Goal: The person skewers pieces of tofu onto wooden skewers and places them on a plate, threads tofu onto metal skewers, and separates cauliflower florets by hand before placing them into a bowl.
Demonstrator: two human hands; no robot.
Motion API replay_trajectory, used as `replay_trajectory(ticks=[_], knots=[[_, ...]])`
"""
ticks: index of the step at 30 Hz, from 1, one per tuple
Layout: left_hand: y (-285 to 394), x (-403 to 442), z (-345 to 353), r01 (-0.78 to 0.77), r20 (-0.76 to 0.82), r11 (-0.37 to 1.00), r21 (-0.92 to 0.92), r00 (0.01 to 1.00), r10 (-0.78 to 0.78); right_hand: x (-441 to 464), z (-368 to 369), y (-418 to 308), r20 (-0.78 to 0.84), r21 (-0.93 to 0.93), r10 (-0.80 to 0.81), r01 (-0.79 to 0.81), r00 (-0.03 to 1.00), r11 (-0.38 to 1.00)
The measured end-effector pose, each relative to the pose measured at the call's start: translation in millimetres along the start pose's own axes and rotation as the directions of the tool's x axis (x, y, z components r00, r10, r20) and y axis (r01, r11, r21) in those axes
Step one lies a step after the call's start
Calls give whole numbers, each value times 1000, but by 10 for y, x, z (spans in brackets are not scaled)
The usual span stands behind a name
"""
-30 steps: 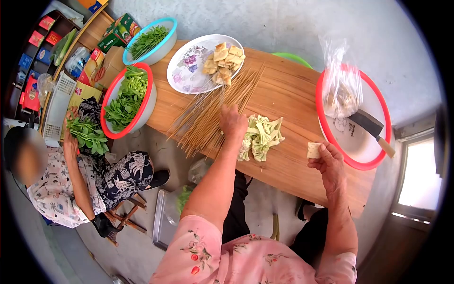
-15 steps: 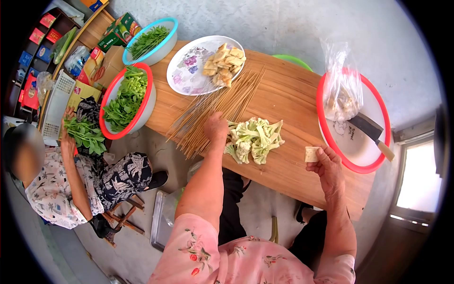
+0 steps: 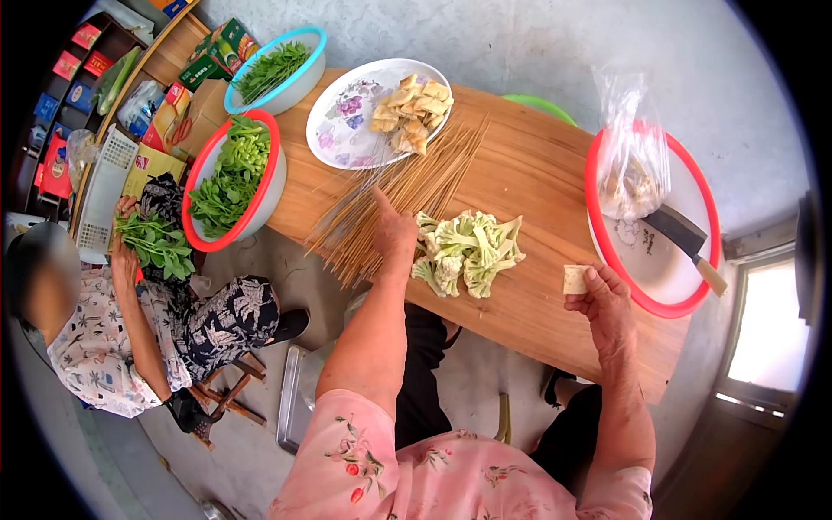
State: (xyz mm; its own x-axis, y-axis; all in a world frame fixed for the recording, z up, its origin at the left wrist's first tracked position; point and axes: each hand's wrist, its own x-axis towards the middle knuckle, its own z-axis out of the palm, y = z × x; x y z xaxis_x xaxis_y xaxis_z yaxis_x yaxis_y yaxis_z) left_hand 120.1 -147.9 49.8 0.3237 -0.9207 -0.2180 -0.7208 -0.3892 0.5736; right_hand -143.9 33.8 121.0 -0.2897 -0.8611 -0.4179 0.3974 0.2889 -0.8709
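My left hand [image 3: 395, 232] is over the near part of a loose pile of thin wooden skewers [image 3: 442, 169], its index finger stretched out and its other fingers bent; nothing shows in it. Just right of that hand lies a heap of cut cauliflower [image 3: 472, 251] on the wooden table [image 3: 546, 195]. My right hand [image 3: 605, 299], near the table's front edge, pinches a pale square piece of food [image 3: 575, 279] between thumb and fingers. Behind the skewers, a flowered white plate [image 3: 334, 117] bears golden-brown pieces [image 3: 412, 108] on its right side.
At the right stands a red-rimmed basin [image 3: 712, 199] with a plastic bag [image 3: 633, 173] and a cleaver [image 3: 676, 230]. At the left are a red-rimmed basin [image 3: 276, 160] and a blue-rimmed basin [image 3: 321, 52] of greens. A seated person [image 3: 113, 338] holds leafy stems [image 3: 160, 243].
My left hand has moved left from beside the cauliflower onto the skewers, and its index finger has stretched out. My right hand still holds the square piece in about the same place.
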Motion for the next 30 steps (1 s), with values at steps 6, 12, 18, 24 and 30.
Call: replay_trajectory(ticks=[6,12,18,24,30], knots=[[-147,99,75,-203,-455,970,-131,882,123,4,5,12,2,-3,6,-6,1000,1000],[-162,188,-17,-42,-285,928,-371,956,-71,11,25,27,0,-5,14,-14,1000,1000],[-463,470,-75,36,-507,993,113,862,27,21,20,26,7,6,15,-15,1000,1000],[-617,586,-78,-13,-340,999,-45,941,-3,31,42,35,-8,-6,28,-28,1000,1000],[-424,329,-233,-46,-413,998,-34,910,28,28,41,48,-5,-7,31,-32,999,999]])
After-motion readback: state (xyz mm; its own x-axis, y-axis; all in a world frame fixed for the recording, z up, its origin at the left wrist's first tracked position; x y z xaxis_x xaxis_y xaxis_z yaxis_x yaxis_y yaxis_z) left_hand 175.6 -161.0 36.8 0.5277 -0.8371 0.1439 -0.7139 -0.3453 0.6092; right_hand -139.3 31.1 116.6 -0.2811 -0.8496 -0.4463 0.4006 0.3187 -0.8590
